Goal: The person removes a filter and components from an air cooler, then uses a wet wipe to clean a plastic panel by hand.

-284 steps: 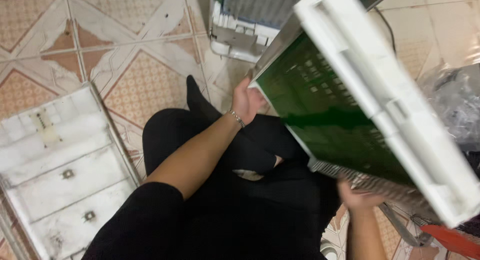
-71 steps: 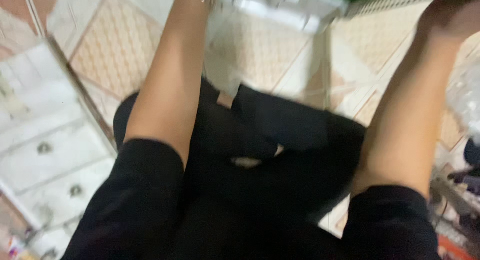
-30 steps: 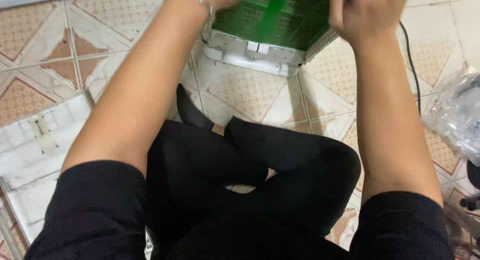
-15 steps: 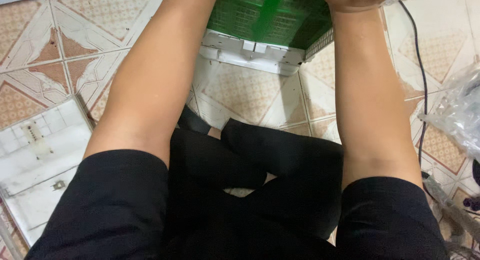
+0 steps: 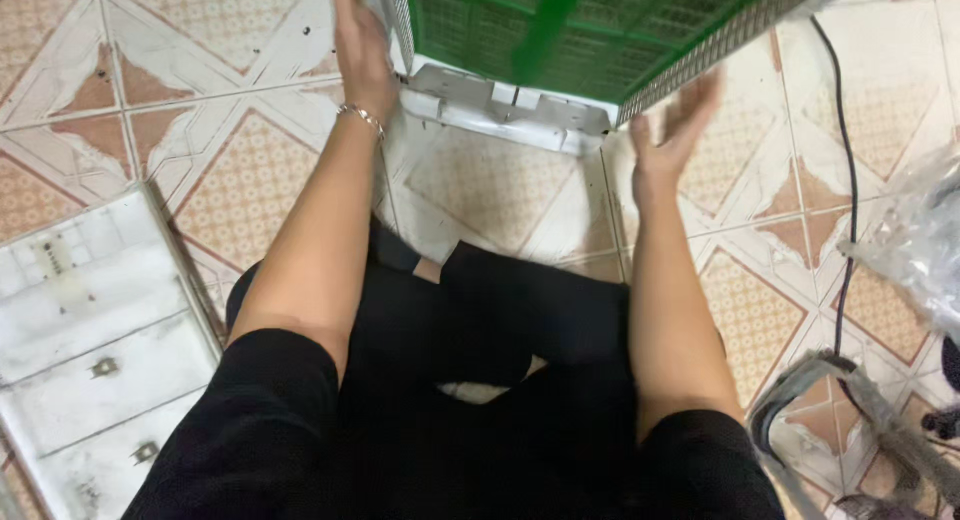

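Here: left hand, fingers flat against the left edge of the green-meshed white unit on the tiled floor; right hand spread open, just beside its right corner, holding nothing.

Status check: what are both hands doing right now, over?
Left hand flat against green panel edge. Right hand open, just off it. Black cable beside, nothing blocking.

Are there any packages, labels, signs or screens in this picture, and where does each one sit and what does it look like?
Clear plastic bag: crumpled, shiny wrapping at the right edge, on the tiled floor; contents cannot be made out.
No labels, signs or display screens show.
Not packaging: a green mesh panel in a white frame at the top between the left hand and right hand, and a white panel lower left.
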